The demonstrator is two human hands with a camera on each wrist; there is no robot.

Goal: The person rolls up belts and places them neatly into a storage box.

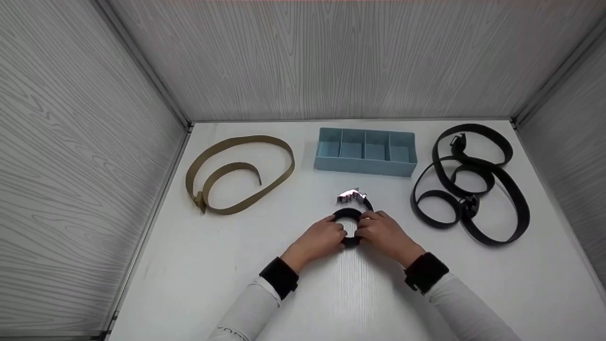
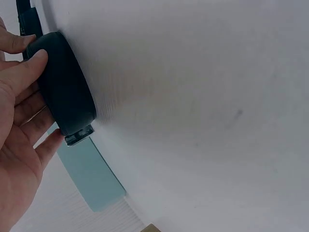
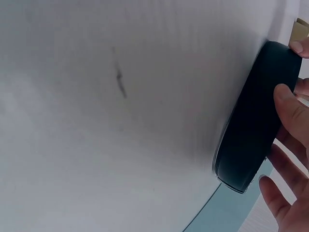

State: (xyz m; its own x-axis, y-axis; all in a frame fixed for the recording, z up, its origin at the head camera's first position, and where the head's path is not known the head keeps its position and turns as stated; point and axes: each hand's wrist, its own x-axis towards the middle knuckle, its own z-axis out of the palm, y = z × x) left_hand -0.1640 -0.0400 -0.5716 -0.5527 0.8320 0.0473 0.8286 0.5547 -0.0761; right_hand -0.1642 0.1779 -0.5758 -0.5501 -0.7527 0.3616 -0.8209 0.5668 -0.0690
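Note:
Near the middle of the table, a black belt (image 1: 351, 243) is wound into a ring standing on its edge. Its shiny metal buckle (image 1: 351, 195) lies just beyond the ring on a short free length of strap. My left hand (image 1: 324, 238) grips the ring's left side, and my right hand (image 1: 382, 235) grips its right side. In the left wrist view the thumb lies along the coiled belt's (image 2: 65, 87) outer face. The right wrist view likewise has a thumb against the belt coil (image 3: 256, 116). Some fingertips are hidden inside the ring.
A blue box (image 1: 364, 166) with several compartments stands behind the hands. To the left lies a loosely looped tan belt (image 1: 241, 207). Two black belts (image 1: 518, 203) overlap in loose loops on the right. Grey wood-grain panels (image 1: 303, 61) bound the white table (image 1: 199, 284).

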